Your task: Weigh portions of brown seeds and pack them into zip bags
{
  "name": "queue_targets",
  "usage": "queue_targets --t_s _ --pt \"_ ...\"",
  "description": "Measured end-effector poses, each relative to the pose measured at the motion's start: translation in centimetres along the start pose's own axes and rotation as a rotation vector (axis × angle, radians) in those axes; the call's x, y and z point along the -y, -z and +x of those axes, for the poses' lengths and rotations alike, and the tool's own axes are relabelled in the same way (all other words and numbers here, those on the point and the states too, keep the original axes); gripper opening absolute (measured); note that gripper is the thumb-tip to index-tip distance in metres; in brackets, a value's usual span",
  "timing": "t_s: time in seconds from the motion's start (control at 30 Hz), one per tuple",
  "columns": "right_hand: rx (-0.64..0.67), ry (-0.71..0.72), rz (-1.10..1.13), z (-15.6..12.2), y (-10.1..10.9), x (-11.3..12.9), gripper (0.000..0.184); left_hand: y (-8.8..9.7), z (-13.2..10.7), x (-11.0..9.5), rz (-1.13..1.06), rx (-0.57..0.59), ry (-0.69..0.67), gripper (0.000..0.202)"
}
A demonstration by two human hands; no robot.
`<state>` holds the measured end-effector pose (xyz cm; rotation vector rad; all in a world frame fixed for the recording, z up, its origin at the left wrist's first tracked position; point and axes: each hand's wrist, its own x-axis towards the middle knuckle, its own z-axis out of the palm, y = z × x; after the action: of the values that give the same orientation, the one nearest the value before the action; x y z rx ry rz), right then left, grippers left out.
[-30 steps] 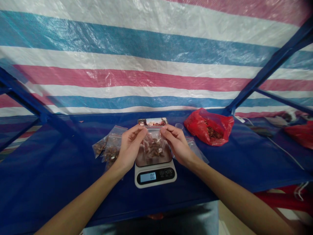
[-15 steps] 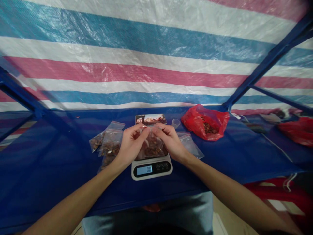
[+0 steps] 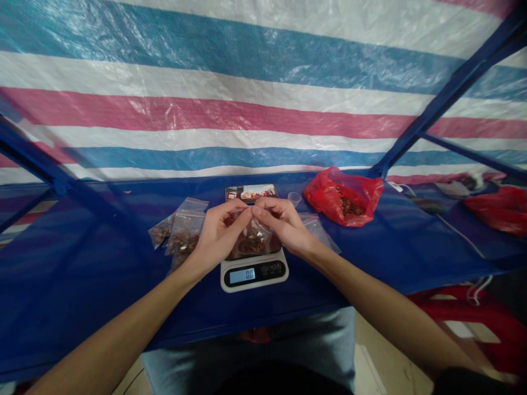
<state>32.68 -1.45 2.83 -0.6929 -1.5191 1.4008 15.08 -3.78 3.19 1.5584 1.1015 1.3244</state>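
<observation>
1. Left hand (image 3: 216, 238) and right hand (image 3: 284, 222) have been drawn closer together.
2. Both are closed in a pinch on the top of a bag (image 3: 251, 244) of brown pieces, held over the scale (image 3: 253, 276), low in the centre of the frame.

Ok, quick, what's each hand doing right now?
Left hand: closed, pinching the top of a clear zip bag.
Right hand: closed, pinching the same bag.
</observation>
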Motion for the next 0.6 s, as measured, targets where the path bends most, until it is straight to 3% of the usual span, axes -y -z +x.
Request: queue_targets --t_s 0.17,0.27,0.33,0.4,0.47,0.57,0.6 --pt "-0.026 0.075 -0.193 0.0 0.6 1.0 0.040 0.1 0.1 -0.4 0.017 -0.042 -0.053 0.024" --pt "-0.060 0.058 -0.190 0.2 0.6 1.7 0.037 0.4 0.3 -0.5 -0.001 -0.081 -0.061 0.022" --pt "-0.054 0.081 -0.184 0.4 1.7 2.6 0.037 1.3 0.9 -0.5 -0.044 -0.161 -0.064 0.023" --pt "-0.118 0.134 -0.235 0.6 4.4 3.9 0.039 3.1 1.8 -0.4 -0.100 -0.312 -0.072 0.028" --pt "-0.281 0.142 -0.422 0.7 8.7 5.3 0.040 5.5 2.9 0.0 -0.106 -0.463 -0.074 0.029" --pt "-0.354 -0.159 -1.097 0.2 16.1 6.6 0.037 8.9 3.9 1.1 -0.026 -0.410 0.021 0.029" --pt "-0.366 -0.211 -1.185 0.0 18.2 6.6 0.035 9.7 4.0 1.5 0.002 -0.376 0.052 0.028"
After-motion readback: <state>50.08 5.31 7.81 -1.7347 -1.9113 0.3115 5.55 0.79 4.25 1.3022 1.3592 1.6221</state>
